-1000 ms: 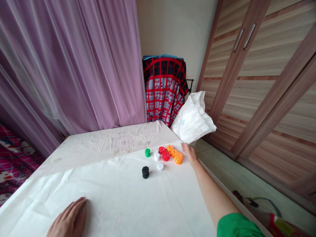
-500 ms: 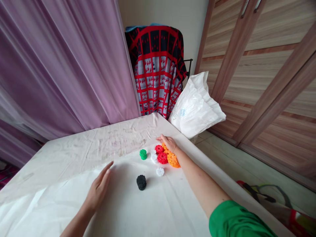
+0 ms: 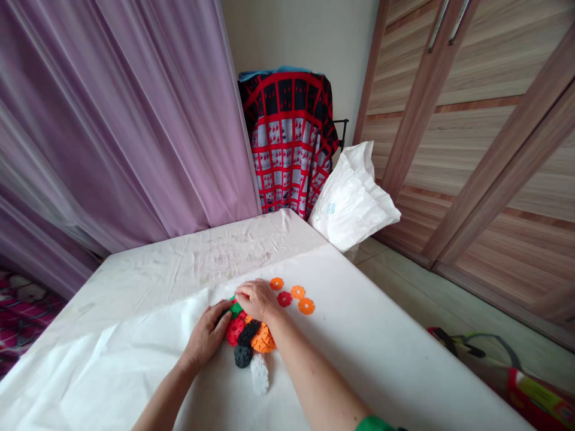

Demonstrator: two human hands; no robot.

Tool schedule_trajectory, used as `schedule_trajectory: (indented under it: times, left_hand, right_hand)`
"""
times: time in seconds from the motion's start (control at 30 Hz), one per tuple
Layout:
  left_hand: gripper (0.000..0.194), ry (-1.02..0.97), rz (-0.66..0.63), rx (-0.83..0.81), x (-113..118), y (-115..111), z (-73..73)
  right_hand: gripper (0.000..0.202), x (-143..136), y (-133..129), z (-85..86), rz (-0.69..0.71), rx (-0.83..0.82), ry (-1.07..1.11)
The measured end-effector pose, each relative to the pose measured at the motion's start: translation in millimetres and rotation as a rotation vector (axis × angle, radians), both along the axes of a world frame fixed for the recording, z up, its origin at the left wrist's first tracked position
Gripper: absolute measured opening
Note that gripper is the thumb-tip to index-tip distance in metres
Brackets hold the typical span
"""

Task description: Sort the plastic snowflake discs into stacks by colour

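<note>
Colourful notched plastic discs lie heaped between my two hands on the white sheet. My left hand [image 3: 208, 331] rests along the heap's left side, its fingers stretched out near the green discs [image 3: 236, 308]. Over the far right of the heap lies my right hand [image 3: 257, 299], palm down and cupped, its fingertips by the green discs. Red discs [image 3: 234, 330], black discs [image 3: 244, 354] and orange discs [image 3: 263, 340] overlap in the heap. A tilted row of white discs [image 3: 259, 373] sticks out at the near end. Whatever lies under my right palm is hidden.
Right of my right hand, a loose red disc [image 3: 284, 299] and 3 orange discs [image 3: 306, 306] lie flat. A white plastic bag [image 3: 354, 200] stands beyond the table's right edge. Behind are a purple curtain [image 3: 148, 120], a checked cloth [image 3: 287, 137] and a wooden wardrobe [image 3: 467, 137].
Both hands have come together around the discs. The separate stacks are now one heap nearer to me, and several discs lie scattered to the right.
</note>
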State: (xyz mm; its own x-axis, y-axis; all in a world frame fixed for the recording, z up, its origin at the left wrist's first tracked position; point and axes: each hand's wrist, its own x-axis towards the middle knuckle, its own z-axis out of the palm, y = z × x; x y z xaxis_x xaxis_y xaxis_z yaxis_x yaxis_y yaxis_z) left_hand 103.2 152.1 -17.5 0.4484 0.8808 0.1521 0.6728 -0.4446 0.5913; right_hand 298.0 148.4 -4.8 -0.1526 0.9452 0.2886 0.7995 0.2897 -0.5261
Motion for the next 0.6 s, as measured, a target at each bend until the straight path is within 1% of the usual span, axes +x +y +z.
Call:
schedule_trajectory:
  times: [0.1, 0.17, 0.27, 0.33, 0.37, 0.4, 0.43, 0.47, 0.5, 0.57, 0.6]
  left_hand:
    - [0.048, 0.008, 0.075, 0.054, -37.8, -29.9, -11.4]
    - [0.053, 0.016, 0.162, 0.095, -53.0, -57.0, -17.9]
    - [0.063, 0.061, 0.222, 0.181, -61.1, -103.5, -26.4]
    - [0.07, 0.159, 0.261, 0.257, -59.4, -132.2, -32.0]
    - [0.073, 0.216, 0.281, 0.295, -57.1, -144.2, -34.5]
    - [0.076, 0.266, 0.271, 0.333, -54.0, -154.2, -36.3]
    - [0.081, 0.309, 0.238, 0.373, -50.2, -161.9, -37.1]
    - [0.086, 0.344, 0.199, 0.403, -45.7, -167.0, -36.6]
    - [0.089, 0.372, 0.162, 0.421, -40.5, -169.6, -34.6]
    - [0.089, 0.408, 0.04, 0.437, -27.7, -167.9, -26.2]
    - [0.087, 0.42, -0.018, 0.428, -20.5, -164.1, -20.3]
  right_hand:
    - [0.024, -35.4, -15.8, 1.1, 0.015, 0.008, -0.008]
    - [0.024, -58.3, -27.2, 1.3, 0.009, 0.002, -0.018]
    - [0.026, -88.0, -42.8, 3.6, -0.011, -0.03, -0.021]
    - [0.03, -94.9, -49.2, 7.8, 0.022, -0.046, 0.015]
    - [0.032, -91.3, -50.5, 10.5, 0.04, -0.043, 0.039]
    - [0.035, -82.4, -50.7, 13.2, 0.048, -0.036, 0.059]
    - [0.037, -68.1, -50.1, 15.4, 0.023, -0.023, 0.065]
    - [0.039, -49.2, -49.2, 16.9, -0.051, -0.029, 0.043]
    - [0.041, -27.1, -48.6, 17.2, -0.155, -0.055, -0.002]
    - [0.045, 19.9, -49.5, 13.9, -0.385, -0.138, -0.13]
    - [0.048, 41.0, -51.0, 10.5, -0.472, -0.186, -0.193]
